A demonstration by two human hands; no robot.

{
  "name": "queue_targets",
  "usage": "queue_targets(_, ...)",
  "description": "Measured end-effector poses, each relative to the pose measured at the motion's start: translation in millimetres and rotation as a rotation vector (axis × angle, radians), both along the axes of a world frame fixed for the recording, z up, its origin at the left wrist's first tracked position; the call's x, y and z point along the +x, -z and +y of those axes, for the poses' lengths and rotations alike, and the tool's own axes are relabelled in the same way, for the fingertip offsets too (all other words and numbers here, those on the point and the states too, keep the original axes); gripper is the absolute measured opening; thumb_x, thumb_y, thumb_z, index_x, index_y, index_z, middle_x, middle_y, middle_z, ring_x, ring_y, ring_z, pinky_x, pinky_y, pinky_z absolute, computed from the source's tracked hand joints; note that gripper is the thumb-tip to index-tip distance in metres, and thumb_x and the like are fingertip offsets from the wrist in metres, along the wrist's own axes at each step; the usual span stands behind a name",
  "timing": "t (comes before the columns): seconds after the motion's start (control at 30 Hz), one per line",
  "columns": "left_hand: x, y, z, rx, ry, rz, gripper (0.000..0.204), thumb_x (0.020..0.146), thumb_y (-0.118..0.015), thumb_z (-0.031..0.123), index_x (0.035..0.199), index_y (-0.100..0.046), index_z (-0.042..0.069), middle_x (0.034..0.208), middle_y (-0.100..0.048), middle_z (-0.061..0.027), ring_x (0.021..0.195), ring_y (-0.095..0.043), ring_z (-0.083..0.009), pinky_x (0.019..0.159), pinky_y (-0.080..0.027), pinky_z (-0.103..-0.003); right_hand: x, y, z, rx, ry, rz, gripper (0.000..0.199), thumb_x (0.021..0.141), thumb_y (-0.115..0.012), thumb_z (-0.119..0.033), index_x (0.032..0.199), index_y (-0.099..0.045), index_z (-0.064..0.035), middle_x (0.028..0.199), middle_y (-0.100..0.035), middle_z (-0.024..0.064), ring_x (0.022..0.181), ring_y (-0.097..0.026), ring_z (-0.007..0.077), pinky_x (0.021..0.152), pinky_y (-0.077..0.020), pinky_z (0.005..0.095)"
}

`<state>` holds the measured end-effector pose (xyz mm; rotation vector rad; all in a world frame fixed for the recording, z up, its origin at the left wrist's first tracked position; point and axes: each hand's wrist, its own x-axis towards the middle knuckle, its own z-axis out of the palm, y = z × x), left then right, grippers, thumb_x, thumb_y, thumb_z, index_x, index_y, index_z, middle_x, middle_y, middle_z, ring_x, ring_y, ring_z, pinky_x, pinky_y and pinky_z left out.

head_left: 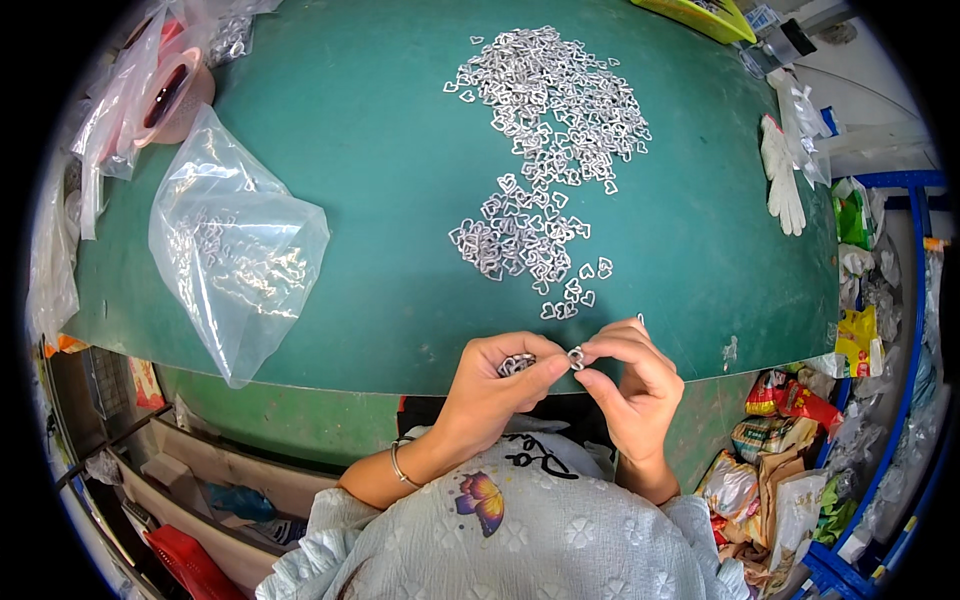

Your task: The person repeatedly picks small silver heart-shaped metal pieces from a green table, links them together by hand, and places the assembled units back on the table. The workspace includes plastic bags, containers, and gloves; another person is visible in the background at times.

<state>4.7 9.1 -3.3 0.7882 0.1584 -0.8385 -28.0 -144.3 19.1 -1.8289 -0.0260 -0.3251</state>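
Note:
Close to the table's front edge, both my hands meet at a small silver heart-shaped metal ring (pixel 576 358). My left hand (pixel 490 385) is closed, with its thumb and forefinger at the ring's left side. Several more heart rings (pixel 516 364) sit inside its curled fingers. My right hand (pixel 635 385) pinches the same ring from the right between thumb and forefinger. Another small metal piece (pixel 641 318) shows just beyond my right fingers; whether they touch it I cannot tell. Ahead lie a smaller heap of heart rings (pixel 520 235) and a larger heap (pixel 550 95) behind it.
A clear plastic bag (pixel 240 255) with metal pieces lies left on the green table (pixel 390 200). Far left stands a pink basket (pixel 185 100) beside plastic bags. On the right edge lies a white glove (pixel 780 175); a yellow tray (pixel 705 15) stands at the back right.

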Motion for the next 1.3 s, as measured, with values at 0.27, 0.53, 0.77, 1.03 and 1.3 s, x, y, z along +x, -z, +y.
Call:
queue_targets(0.27, 0.6, -3.7, 0.5, 0.088, -0.019, -0.153, 0.006, 0.082, -0.062, 0.005, 0.084, -0.064, -0.001, 0.073, -0.058, 0.0028, 0.062, -0.044, -0.0003, 0.053, -0.033, -0.017, -0.5, -1.1, 1.2, -0.048, 0.015, -0.036, 0.016, 0.064, -0.07, 0.007, 0.078, -0.063, 0.0021, 0.076, -0.062, 0.0099, 0.07, -0.056, 0.0202, 0.065, -0.0434, 0.0292)
queue_targets(0.53, 0.1, -4.0, 1.5, 0.13, -0.026, -0.244, 0.005, 0.081, -0.062, 0.003, 0.083, -0.064, -0.002, 0.072, -0.058, 0.0017, 0.064, -0.044, -0.0015, 0.054, -0.034, -0.018, -0.3, -0.3, 3.2, 0.024, 0.008, -0.028, 0.015, 0.067, -0.068, 0.007, 0.08, -0.062, 0.0026, 0.076, -0.062, 0.0103, 0.072, -0.055, 0.0198, 0.066, -0.0429, 0.0292)
queue_targets(0.77, 0.0, -7.0, 1.4, 0.134, -0.035, -0.247, 0.006, 0.081, -0.062, 0.003, 0.083, -0.065, -0.002, 0.071, -0.057, 0.0018, 0.063, -0.044, -0.0019, 0.054, -0.033, -0.018, -0.8, 3.2, 2.2, 0.039, -0.006, -0.031, 0.015, 0.067, -0.068, 0.007, 0.08, -0.061, 0.0027, 0.076, -0.061, 0.0104, 0.071, -0.055, 0.0201, 0.066, -0.0423, 0.0292)
queue_targets(1.03, -2.8, -3.4, 3.4, 0.079, -0.033, -0.155, 0.01, 0.083, -0.062, 0.006, 0.088, -0.065, -0.002, 0.069, -0.055, 0.0025, 0.06, -0.043, -0.0017, 0.05, -0.033, -0.017, -0.2, 2.9, 4.0, -0.007, 0.013, -0.087, 0.014, 0.067, -0.067, 0.007, 0.079, -0.061, 0.0031, 0.075, -0.06, 0.0114, 0.069, -0.054, 0.0213, 0.064, -0.0423, 0.0297)
queue_targets(1.3, 1.0, -11.4, 4.0, 0.157, 0.031, -0.178, 0.014, 0.079, -0.063, 0.002, 0.093, -0.066, 0.0, 0.068, -0.055, 0.0029, 0.061, -0.044, -0.0012, 0.052, -0.035, -0.016, -0.1, 4.8, 2.0, -0.184, -0.003, -0.243, 0.016, 0.064, -0.067, 0.007, 0.079, -0.063, 0.0018, 0.074, -0.059, 0.0101, 0.067, -0.053, 0.0222, 0.059, -0.0423, 0.0303)
